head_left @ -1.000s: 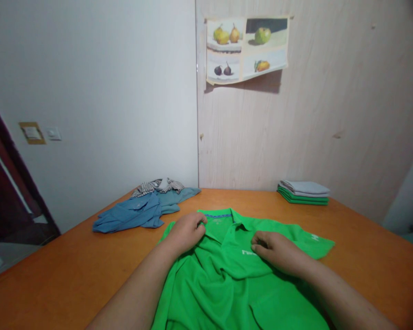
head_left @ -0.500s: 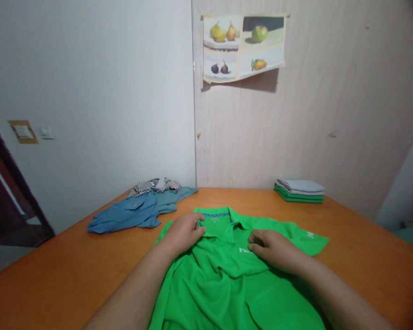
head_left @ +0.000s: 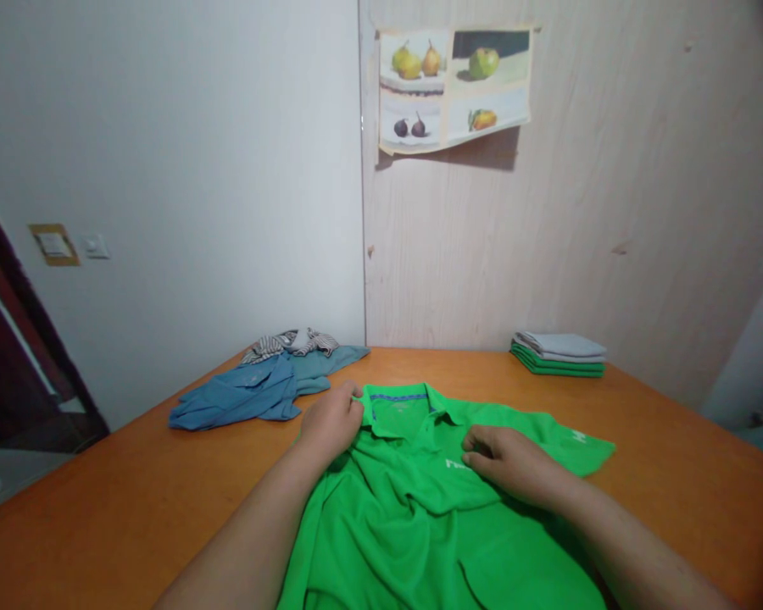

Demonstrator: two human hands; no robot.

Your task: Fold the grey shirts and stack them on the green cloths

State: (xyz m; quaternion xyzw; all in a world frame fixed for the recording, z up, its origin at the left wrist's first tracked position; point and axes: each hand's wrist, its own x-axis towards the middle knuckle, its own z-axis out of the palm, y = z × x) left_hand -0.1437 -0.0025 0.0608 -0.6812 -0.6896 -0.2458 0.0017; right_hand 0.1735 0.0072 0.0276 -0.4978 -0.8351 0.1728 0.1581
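A bright green polo shirt (head_left: 420,517) lies rumpled on the orange table (head_left: 102,508), collar toward the far wall. My left hand (head_left: 331,421) pinches the shirt at the left end of the collar, fingers closed on the cloth. My right hand (head_left: 509,462) rests on the chest of the shirt by the white lettering, fingers curled and gripping the fabric. The right sleeve with a white logo spreads out to the right.
A heap of blue shirts (head_left: 254,390) with a striped garment (head_left: 292,342) on top lies at the back left. A folded stack of green and grey shirts (head_left: 559,354) sits at the back right against the wooden wall. A fruit poster (head_left: 451,89) hangs above.
My left hand slid left from the collar's middle to its left end, drawing the cloth outward. The right hand has barely moved.
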